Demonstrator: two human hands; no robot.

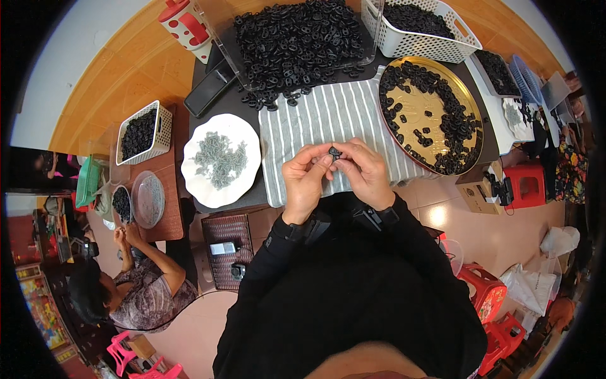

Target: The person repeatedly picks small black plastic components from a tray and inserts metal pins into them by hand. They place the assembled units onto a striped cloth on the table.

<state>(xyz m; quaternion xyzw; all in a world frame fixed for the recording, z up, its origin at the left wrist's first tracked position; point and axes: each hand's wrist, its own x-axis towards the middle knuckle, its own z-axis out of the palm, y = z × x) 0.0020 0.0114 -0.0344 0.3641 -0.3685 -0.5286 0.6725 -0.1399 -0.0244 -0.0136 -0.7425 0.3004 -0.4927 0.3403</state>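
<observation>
Left hand [305, 183] and right hand [367, 175] meet over the near part of the grey-white striped cloth [328, 114], fingertips nearly together. Small black piece [334, 152] sits between them: left thumb and fingers closed on it, right thumb and forefinger pinching it from the other side — fine contact points partly hidden by the fingers. To the left on the dark table, a white scalloped plate [214, 197] with a pile of small grey pieces [221, 158]; dark phone [211, 88] beyond it. Far side of cloth: clear bin [221, 45] heaped with black pieces [303, 41], some spilled at its front edge. Right of the hands, round gold tray [413, 101], more black pieces scattered inside, mostly along its right side. White perforated basket [429, 49] behind the tray, also holding black pieces. At left, a co-worker [151, 297] at a brown table — both hands near a bowl of black pieces.
</observation>
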